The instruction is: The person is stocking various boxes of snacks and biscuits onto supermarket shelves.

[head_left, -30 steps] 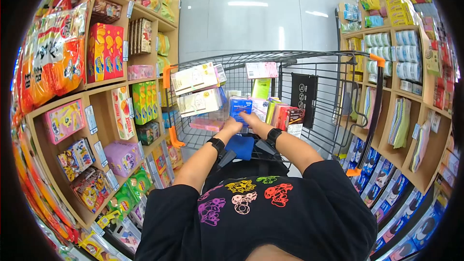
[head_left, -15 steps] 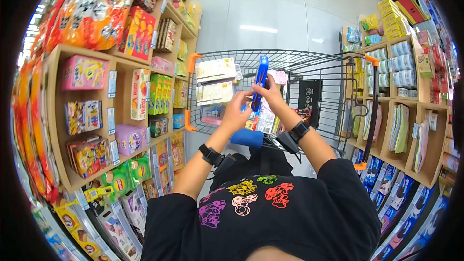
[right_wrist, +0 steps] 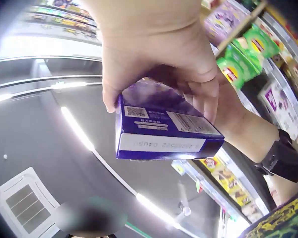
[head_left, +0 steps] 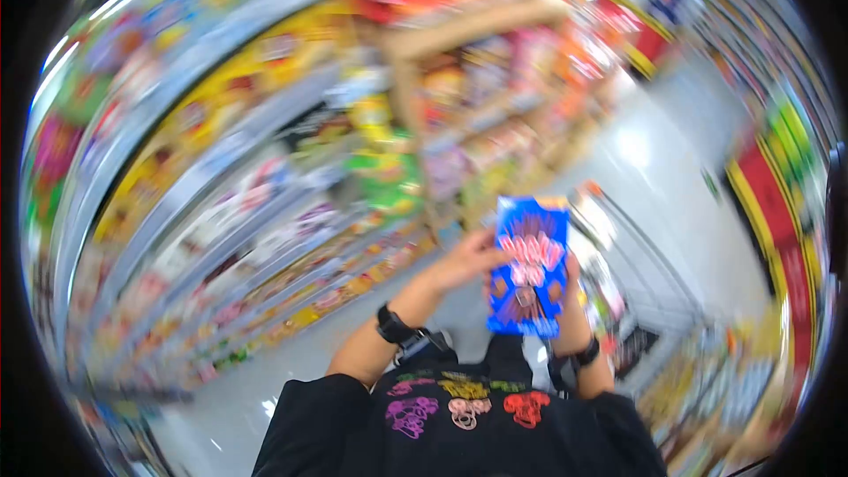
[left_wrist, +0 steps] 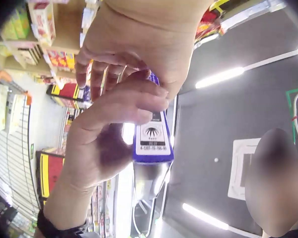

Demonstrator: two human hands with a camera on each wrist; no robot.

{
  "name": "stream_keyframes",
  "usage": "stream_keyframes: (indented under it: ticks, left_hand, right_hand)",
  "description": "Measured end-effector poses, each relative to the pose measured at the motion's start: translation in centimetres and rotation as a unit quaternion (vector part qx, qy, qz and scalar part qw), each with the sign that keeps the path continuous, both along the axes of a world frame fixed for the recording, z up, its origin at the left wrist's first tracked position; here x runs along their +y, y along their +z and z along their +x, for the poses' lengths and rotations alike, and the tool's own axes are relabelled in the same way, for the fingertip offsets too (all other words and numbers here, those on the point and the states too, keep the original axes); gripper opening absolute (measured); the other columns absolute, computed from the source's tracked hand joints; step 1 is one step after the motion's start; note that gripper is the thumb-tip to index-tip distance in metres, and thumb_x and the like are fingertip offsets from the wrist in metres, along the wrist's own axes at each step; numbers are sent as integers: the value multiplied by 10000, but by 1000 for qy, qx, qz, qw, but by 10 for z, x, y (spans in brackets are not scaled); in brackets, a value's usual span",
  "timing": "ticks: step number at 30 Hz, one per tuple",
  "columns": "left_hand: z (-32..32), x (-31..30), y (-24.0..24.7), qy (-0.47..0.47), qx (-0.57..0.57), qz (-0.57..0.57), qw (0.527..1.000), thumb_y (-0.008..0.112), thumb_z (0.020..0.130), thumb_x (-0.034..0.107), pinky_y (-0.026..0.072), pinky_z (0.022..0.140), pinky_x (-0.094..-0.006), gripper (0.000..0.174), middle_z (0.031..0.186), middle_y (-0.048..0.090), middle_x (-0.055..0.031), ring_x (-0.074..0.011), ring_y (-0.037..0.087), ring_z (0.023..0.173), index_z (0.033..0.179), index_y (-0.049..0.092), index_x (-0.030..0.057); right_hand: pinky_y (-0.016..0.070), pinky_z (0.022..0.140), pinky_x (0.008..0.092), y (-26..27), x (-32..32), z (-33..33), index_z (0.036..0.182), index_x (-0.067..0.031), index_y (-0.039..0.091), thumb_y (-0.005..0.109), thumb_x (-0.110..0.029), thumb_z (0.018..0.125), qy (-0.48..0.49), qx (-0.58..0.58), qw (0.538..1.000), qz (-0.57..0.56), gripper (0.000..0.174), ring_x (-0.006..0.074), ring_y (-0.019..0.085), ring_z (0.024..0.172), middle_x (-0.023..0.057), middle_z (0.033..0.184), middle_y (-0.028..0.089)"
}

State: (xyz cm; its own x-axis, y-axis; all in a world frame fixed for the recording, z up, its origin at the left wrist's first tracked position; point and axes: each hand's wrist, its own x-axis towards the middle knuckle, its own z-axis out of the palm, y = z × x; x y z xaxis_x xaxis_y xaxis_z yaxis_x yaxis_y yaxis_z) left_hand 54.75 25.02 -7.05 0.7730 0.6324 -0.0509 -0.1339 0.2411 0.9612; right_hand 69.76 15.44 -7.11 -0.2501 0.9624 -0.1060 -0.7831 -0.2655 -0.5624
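- Right wrist view: the bare right hand (right_wrist: 159,54) grasps a flat blue cardboard box with pink lettering (head_left: 528,269), thumb on one edge, fingers toward the opposite edge.
- Head view: the bare left hand (head_left: 468,263) meets the box's left edge with its fingertips; whether it grips, cannot tell.
- Box position: raised upright before the torso, lettered face toward the head camera; a dark wire shopping cart with orange corner pieces (left_wrist: 20,158) stands beyond, to the right.
- Caution: the box could slip if the right hand loosens, since the left hand's support is uncertain. Excess squeezing could dent the cardboard.
- Count, near: two hands, one box, two black wristbands (head_left: 395,325), one per wrist.
- Count, outward: one cart, bearing at least two pale flat boxes (left_wrist: 12,116); blurred shelf goods cannot be counted.
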Motion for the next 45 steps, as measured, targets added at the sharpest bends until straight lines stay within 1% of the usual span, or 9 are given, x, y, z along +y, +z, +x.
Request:
stream_keyframes:
  ticks: [4,7,11,18,27,30,33,38,45]
  left_hand:
    - [-92,-28,12,75,-7,-39,996,599,841,250,420,377,-191,330,720,602,-17,-55,506,449,1079,533,30]
    - [-136,-64,34,197,-20,-14,980,589,854,271,368,358,-195,272,635,564,24,-30,420,397,1003,554,46]
    - [-153,-102,49,262,-130,-119,949,590,847,251,310,330,-169,262,608,541,33,-10,370,374,963,550,19]
    - [-151,-150,70,459,-133,-126,869,570,842,233,449,438,-210,292,819,621,-25,-74,572,582,1054,542,34]
    - [-180,-222,63,401,-253,-167,864,499,871,294,420,318,-184,339,808,645,-80,-66,538,422,1094,513,40]
    - [-191,-241,66,396,-369,-191,819,437,900,363,488,383,-185,427,891,655,-127,-88,566,425,1161,486,29]
    - [-222,-252,20,231,-482,-161,829,417,894,465,558,667,-311,556,1071,608,-138,-184,646,809,1276,411,61]
    - [-259,-303,24,432,-396,-201,784,343,889,543,315,1026,-456,631,1367,365,-145,-319,402,1217,1369,303,135]
    - [-328,-378,31,453,-476,-38,753,345,879,551,251,1058,-468,655,1391,326,-147,-326,344,1258,1381,276,136]
  right_hand:
    - [482,818,502,3,22,-69,1336,-73,303,334,-766,731,240,105,964,51,921,404,546,1006,269,1139,498]
    - [463,830,542,16,18,-111,1342,-60,293,346,-787,704,307,94,947,20,968,441,527,1018,298,1151,477]
    - [434,841,592,38,13,-133,1351,-39,267,347,-795,694,369,73,927,2,1005,482,498,1040,343,1187,430]
    - [373,914,580,52,-27,-143,1359,8,222,381,-821,649,452,37,891,37,1103,471,459,1102,353,1232,395]
    - [433,895,449,44,-71,-178,1302,53,315,396,-783,683,495,173,851,-42,1044,375,532,1039,269,1154,493]
    - [416,928,441,54,-87,-202,1312,22,320,394,-775,695,541,243,804,-41,1010,367,515,1076,262,1191,480]
    - [443,899,432,67,-112,-230,1319,11,312,403,-765,702,558,249,790,-54,995,366,516,1074,254,1180,483]
    - [403,945,450,71,-163,-286,1325,1,316,381,-769,711,579,274,758,-123,987,374,506,1089,260,1231,453]
    - [316,1024,442,94,-257,-386,1338,-10,283,424,-718,746,623,306,708,-126,934,357,352,1240,225,1305,391]
